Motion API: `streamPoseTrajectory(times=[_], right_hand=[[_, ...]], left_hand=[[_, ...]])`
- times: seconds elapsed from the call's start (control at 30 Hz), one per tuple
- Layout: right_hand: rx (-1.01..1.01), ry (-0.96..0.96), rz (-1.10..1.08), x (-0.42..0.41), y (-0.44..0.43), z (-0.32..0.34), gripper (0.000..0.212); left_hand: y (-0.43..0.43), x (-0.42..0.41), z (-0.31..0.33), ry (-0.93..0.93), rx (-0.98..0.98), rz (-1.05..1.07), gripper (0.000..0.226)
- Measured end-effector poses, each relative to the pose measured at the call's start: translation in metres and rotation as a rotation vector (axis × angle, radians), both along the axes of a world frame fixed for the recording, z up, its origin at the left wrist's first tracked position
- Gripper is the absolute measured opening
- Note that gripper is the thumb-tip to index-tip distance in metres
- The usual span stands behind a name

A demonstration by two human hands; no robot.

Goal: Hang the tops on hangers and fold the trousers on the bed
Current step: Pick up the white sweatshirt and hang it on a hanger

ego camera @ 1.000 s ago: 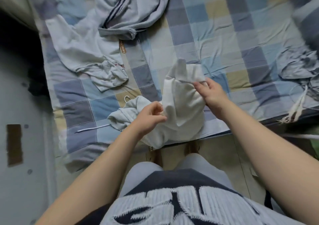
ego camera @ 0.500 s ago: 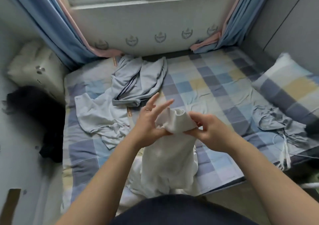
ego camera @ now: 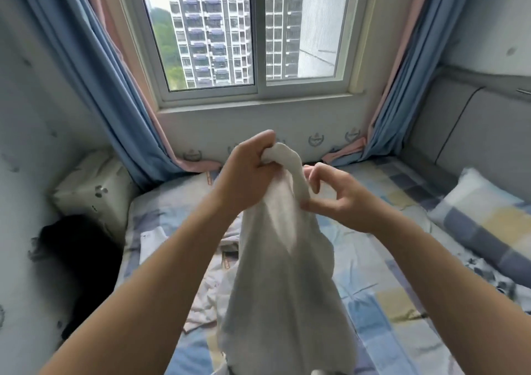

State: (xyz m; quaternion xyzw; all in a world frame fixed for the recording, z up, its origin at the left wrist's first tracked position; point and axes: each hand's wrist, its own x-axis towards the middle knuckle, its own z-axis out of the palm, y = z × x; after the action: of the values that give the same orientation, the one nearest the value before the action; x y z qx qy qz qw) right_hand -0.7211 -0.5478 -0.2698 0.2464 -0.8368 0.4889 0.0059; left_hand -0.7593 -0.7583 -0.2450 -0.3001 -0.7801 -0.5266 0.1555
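A white garment [ego camera: 284, 282] hangs in front of me above the checked bed [ego camera: 382, 297]. My left hand [ego camera: 247, 170] grips its bunched top edge in a fist. My right hand [ego camera: 330, 193] is just to the right, thumb and fingers pinching the cloth at its side. The garment's lower part drops out of the frame at the bottom. Pale clothes [ego camera: 212, 288] lie crumpled on the bed behind it, mostly hidden by my arms. No hanger is in view.
A checked pillow [ego camera: 485, 225] lies at the right by a grey padded headboard [ego camera: 471, 142]. A white wrapped bundle [ego camera: 92, 190] and something black [ego camera: 77, 262] sit at the left wall. Blue curtains [ego camera: 94, 81] frame the window [ego camera: 247, 32] ahead.
Both hands have lifted the white garment up off the bed to chest height. My view has tilted up from the bed to the window. My left hand has closed into a fist on the cloth.
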Motion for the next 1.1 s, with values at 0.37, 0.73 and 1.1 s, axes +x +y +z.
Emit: streamPoseTrajectory(times=[0.37,0.73,1.1], right_hand=[[-0.173,-0.198,-0.063,-0.048,-0.013,0.024,0.016],[-0.072,-0.177,-0.220,-0.072,0.030,0.029,0.021],[-0.470,-0.083,-0.128,-0.061,-0.047,0.102,0.017]], left_hand=[[-0.058,-0.045,0.136,0.337,-0.030,0.353,0.039],[-0.115,-0.102,0.153,0.069,0.188,0.618,0.019],[-0.089,-0.074,0.089,-0.657,-0.330,0.140,0.033]])
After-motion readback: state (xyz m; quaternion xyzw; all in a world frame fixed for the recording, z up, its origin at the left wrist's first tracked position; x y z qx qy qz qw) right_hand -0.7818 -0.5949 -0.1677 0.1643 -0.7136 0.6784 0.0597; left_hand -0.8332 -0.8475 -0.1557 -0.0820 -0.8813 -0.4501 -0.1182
